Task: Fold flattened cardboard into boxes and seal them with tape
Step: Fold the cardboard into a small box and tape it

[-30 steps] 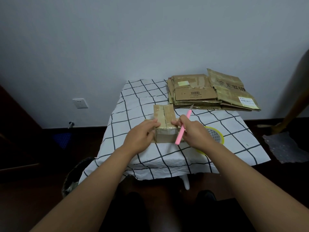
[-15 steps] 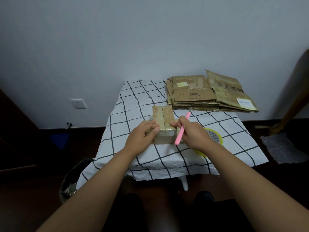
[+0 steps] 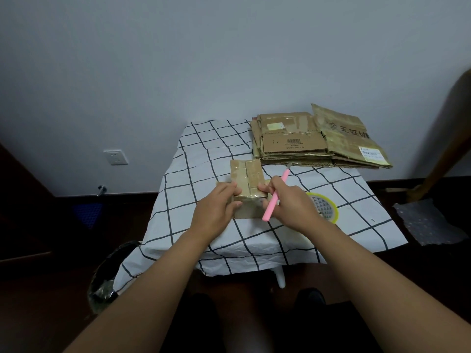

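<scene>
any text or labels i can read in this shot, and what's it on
Large black Chinese characters, cut off at the edge, on the right flattened cardboard sheet: not surely legible.
Barcode with small print on the flattened cardboard stack: too small to read.
White shipping label: blurred.
Pale sticker: unreadable.

Both hands [image 3: 215, 212] have shifted slightly along the box [image 3: 248, 192]
</scene>
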Available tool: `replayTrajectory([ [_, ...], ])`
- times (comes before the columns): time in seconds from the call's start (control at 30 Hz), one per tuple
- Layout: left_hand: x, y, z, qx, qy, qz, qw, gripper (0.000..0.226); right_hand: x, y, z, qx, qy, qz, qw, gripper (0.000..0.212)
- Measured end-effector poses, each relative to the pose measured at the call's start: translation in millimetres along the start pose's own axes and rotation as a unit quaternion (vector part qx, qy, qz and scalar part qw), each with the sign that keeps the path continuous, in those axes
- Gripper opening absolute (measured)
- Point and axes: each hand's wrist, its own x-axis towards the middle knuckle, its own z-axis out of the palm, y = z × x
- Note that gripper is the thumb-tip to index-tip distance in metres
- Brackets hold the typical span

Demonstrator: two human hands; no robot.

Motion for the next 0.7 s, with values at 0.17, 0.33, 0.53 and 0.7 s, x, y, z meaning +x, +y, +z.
replayTrajectory([
  [0.17,-3,0,-3,-0.035,-0.009,-0.014,0.999,0.034,-1,3,11,-0.021,0.044,-0.024,0.999,0.031],
  [0.33,0,13,7,-0.052,0.055,-0.030,0.997,0.026,-2,3,24,-0.059,0.091,-0.048,0.993,0.032],
  [0.53,0,11,6,-0.037,0.046,-0.023,0.998,0.028,0,5,31,-0.111,0.102,-0.071,0.986,0.027],
  [0.7,3,13,7,-0.010,0.039,-0.015,0.999,0.024,1,9,26,-0.124,0.072,-0.076,0.987,0.030],
])
